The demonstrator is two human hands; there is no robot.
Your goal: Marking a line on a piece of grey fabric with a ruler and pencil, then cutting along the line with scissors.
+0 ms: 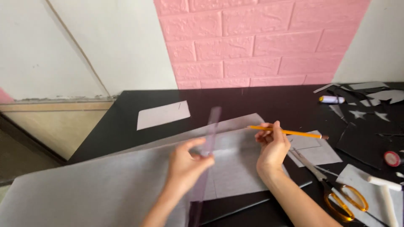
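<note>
My left hand (187, 164) pinches a long clear ruler (209, 134) by its middle and holds it edge-up above a large grey sheet of fabric (97, 185) that covers the near half of the black table (261, 101). My right hand (273, 147) grips an orange pencil (290, 133) that points left, just right of the ruler and over the same sheet.
Orange-handled scissors (336, 193) lie at the right on grey paper. A small grey card (163, 114) lies at the back left. A glue stick (331, 99), grey offcuts (370, 94), a red tape roll (392, 158) and white sticks (385, 185) sit at the far right. Behind stands a pink brick wall (252, 42).
</note>
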